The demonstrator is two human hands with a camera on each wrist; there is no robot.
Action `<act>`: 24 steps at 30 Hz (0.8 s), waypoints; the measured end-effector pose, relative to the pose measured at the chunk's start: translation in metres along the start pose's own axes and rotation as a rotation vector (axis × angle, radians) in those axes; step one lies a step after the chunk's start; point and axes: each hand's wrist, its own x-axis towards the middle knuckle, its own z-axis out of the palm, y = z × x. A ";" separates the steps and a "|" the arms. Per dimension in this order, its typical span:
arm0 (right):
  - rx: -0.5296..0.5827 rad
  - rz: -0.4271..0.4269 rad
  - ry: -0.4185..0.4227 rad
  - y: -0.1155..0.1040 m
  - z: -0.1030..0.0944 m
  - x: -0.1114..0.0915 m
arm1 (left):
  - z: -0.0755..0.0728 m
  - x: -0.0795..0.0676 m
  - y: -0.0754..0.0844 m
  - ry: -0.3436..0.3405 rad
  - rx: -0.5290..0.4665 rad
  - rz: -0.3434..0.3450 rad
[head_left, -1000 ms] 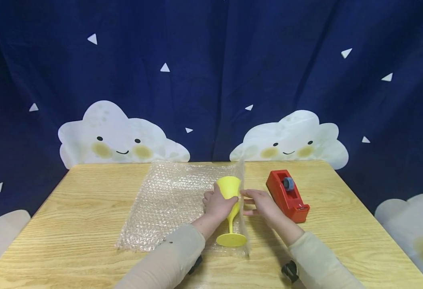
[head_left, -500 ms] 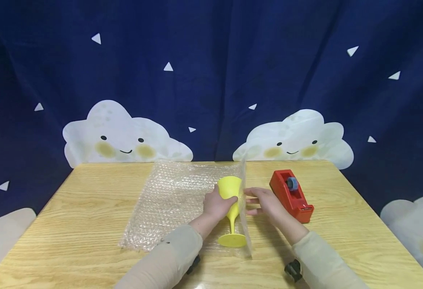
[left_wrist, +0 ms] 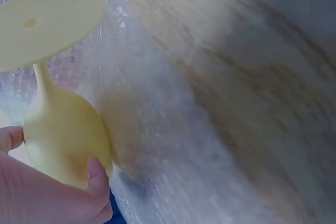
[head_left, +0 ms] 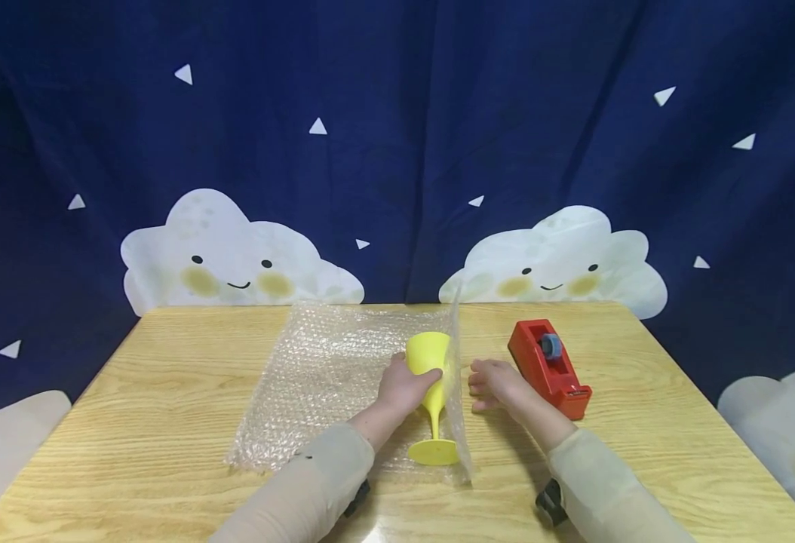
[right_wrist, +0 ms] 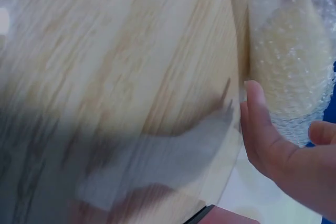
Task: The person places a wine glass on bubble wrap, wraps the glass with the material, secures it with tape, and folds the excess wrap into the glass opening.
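Note:
A yellow plastic goblet lies over the right part of a bubble wrap sheet, its round foot toward me. My left hand grips the goblet's bowl, thumb on one side and fingers on the other, as the left wrist view also shows. The sheet's right edge stands up along the goblet's right side and partly covers it. Just right of that raised edge is my right hand, holding nothing, its fingers loosely bent. In the right wrist view the goblet's bowl shows blurred through the bubble wrap, beside the fingertips.
A red tape dispenser with a blue-cored roll stands right of my right hand. Everything rests on a wooden table. Behind it hangs a dark blue curtain with clouds and white triangles.
My right hand has drawn slightly right, away from the bubble wrap, its fingers bending more. The sheet's right edge has risen and leans over the goblet. My left hand keeps its grip.

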 end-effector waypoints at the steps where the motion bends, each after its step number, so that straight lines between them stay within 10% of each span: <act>1: -0.008 0.008 -0.010 0.001 0.000 0.001 | 0.000 0.000 0.000 0.000 -0.016 -0.002; 24: -0.104 0.057 -0.029 0.001 0.021 0.015 | -0.013 0.000 0.000 -0.046 -0.059 -0.004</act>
